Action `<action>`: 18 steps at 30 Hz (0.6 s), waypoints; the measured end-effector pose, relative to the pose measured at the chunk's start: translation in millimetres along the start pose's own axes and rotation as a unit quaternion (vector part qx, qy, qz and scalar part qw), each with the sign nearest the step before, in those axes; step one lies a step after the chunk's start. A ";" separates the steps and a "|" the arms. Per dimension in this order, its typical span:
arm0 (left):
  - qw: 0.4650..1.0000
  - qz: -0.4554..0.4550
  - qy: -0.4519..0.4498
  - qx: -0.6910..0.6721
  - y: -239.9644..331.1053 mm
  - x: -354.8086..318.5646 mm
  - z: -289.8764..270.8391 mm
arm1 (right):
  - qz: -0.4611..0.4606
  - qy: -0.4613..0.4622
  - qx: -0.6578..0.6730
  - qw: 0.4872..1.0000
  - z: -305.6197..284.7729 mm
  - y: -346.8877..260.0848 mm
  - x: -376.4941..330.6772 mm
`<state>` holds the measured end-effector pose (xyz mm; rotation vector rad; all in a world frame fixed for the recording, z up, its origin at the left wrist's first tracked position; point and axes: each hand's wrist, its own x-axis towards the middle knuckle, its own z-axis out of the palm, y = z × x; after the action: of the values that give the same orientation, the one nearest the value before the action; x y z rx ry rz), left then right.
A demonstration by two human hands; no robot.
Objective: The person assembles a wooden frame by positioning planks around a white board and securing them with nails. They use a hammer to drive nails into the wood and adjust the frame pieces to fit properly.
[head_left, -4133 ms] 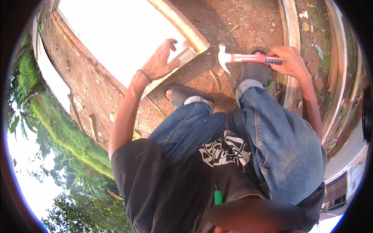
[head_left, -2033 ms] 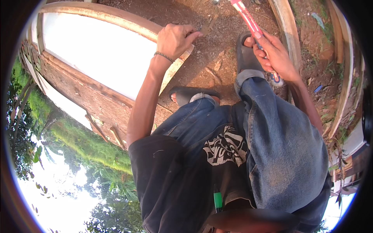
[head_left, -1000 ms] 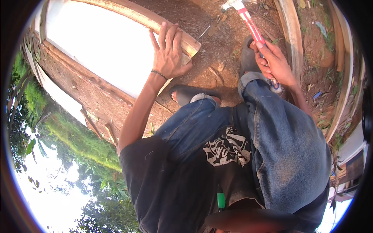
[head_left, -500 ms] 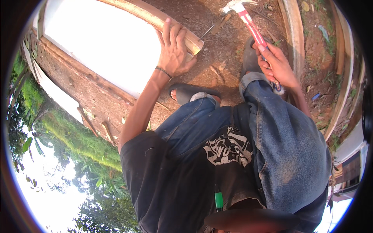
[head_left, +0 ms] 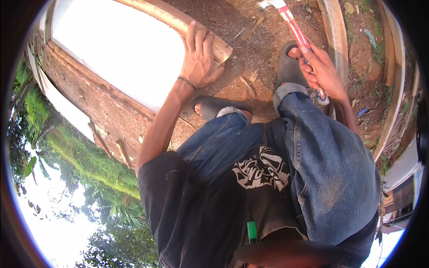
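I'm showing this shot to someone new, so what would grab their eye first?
Probably the red-handled hammer, gripped in the right hand at upper right, its metal head near the top edge over bare dirt. Next, the left hand pressing flat on the end of a wooden frame strip beside a glaring white panel at upper left. Blue jeans fill the lower right.

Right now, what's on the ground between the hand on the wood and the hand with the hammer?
In the head view, between the left hand and the right hand lies reddish dirt strewn with small wood scraps.
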<state>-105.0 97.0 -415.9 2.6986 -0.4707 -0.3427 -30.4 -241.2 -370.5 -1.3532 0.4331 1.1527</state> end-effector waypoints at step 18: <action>0.999 -0.015 0.044 -0.002 -4.0 -2.0 5.2 | -0.040 0.064 0.107 0.991 4.7 -12.2 -7.8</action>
<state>-107.2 99.6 -421.8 2.7067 -0.4050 -0.2319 -25.3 -237.8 -356.6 -1.2495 0.5738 0.9299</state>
